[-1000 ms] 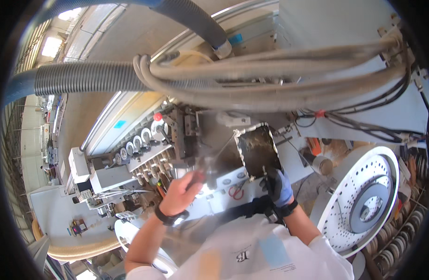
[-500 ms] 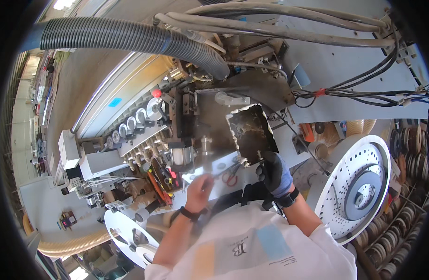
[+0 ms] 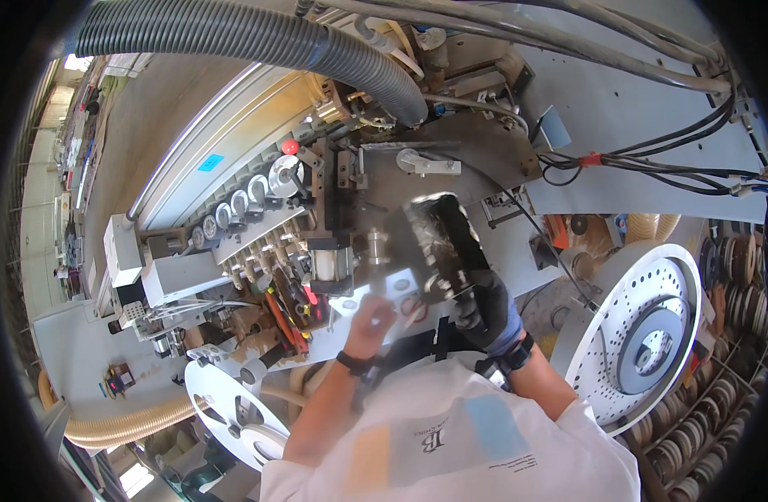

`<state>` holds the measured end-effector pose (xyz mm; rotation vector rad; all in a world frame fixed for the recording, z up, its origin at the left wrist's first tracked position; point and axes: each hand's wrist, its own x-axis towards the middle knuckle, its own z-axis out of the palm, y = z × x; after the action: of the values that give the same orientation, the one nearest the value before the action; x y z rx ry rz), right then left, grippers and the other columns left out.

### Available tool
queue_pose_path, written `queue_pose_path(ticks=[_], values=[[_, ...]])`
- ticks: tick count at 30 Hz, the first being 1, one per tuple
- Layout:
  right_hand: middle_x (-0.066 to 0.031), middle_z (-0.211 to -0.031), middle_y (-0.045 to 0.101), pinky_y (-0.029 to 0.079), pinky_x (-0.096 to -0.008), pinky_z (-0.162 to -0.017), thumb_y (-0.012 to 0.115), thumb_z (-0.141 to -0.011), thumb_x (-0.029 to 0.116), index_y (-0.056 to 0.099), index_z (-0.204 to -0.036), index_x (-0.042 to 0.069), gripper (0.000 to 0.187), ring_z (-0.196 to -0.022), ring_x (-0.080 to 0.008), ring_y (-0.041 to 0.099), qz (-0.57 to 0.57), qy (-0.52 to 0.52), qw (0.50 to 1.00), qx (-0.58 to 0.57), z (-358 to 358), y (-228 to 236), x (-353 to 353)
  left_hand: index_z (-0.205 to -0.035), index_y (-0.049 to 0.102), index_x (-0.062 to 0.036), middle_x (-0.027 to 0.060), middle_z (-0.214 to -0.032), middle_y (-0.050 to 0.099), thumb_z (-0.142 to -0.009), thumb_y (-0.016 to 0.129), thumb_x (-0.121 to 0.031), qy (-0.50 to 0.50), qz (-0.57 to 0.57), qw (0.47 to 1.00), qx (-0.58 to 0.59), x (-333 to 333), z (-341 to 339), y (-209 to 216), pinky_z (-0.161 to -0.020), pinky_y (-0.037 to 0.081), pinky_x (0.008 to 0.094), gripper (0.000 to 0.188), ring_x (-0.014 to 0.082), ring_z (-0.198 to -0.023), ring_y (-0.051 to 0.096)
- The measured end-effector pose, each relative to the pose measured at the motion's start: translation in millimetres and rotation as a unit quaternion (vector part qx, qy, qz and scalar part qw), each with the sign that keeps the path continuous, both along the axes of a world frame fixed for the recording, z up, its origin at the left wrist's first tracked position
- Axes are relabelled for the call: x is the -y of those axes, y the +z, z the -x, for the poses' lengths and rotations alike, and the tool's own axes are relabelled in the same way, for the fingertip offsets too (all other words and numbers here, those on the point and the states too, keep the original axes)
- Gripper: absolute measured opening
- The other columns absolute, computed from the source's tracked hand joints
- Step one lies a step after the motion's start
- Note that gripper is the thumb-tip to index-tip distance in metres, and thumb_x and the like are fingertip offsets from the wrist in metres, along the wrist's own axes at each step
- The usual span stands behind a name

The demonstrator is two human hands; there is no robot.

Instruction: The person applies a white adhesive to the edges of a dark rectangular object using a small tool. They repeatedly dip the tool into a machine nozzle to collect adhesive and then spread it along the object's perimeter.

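My right hand [image 3: 488, 314], in a dark grey-and-blue glove, grips the lower end of a black rectangular piece [image 3: 441, 243]. That piece is tilted, its edges ragged and pale, its face patched with whitish residue; its exact kind is unclear. My bare left hand [image 3: 370, 325] is curled closed and blurred by motion, a little left of the piece. A faint pale streak runs beside its fingers, but I cannot make out what they hold. Red-handled scissors [image 3: 412, 309] lie on the work surface between my hands.
A metal cylinder [image 3: 330, 264], a row of gauges [image 3: 237, 201] and hand tools [image 3: 288, 318] are at the left. A ribbed hose [image 3: 233, 29] arches overhead. Large perforated reel [image 3: 643, 335] stands on the right, white reel [image 3: 229, 410] at lower left. Cables [image 3: 643, 159] hang at upper right.
The black piece has turned to a steeper angle, still in my right hand. My left hand has shifted slightly, staying close to it. The whole view has swung a little.
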<state>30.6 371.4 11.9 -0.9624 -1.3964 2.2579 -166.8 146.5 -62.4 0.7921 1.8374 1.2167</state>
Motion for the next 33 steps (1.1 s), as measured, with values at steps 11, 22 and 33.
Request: queue_pose_path(ticks=[11,22,33], values=[[-0.0034,-0.074,0.063,0.050,-0.0262,-0.054,0.059,-0.103,0.028,0.062,-0.101,0.013,0.016,-0.058,-0.0154,0.060,0.498,-0.159,0.837,-0.160,-21,-36,-46,-0.112,0.056,-0.0087,-0.0010,-0.091,0.057,-0.097,0.067,0.002,0.024,0.035,0.995,0.087,14,-6,17,-0.069,0.042,0.0227,0.022,0.0080,-0.079,0.052],[-0.0068,-0.084,0.063,0.049,-0.0259,-0.061,0.047,-0.109,0.015,0.055,-0.122,0.013,0.015,-0.068,-0.0141,0.060,0.142,-0.116,0.983,0.004,-15,-44,-27,-0.122,0.054,-0.0076,-0.0003,-0.093,0.058,-0.101,0.063,-0.004,0.047,0.068,0.965,0.249,-27,-5,58,-0.065,0.043,0.0227,0.023,0.0070,-0.074,0.053],[-0.0075,-0.069,0.064,0.050,-0.0278,-0.057,0.052,-0.108,0.033,0.061,-0.095,0.011,0.027,-0.062,-0.0187,0.064,-0.053,-0.032,0.991,0.118,6,-39,-29,-0.143,0.054,0.0000,0.0108,-0.101,0.060,-0.097,0.067,-0.006,-0.078,0.148,0.984,-0.059,-39,6,97,-0.081,0.052,0.0324,0.047,0.0196,-0.088,0.062]])
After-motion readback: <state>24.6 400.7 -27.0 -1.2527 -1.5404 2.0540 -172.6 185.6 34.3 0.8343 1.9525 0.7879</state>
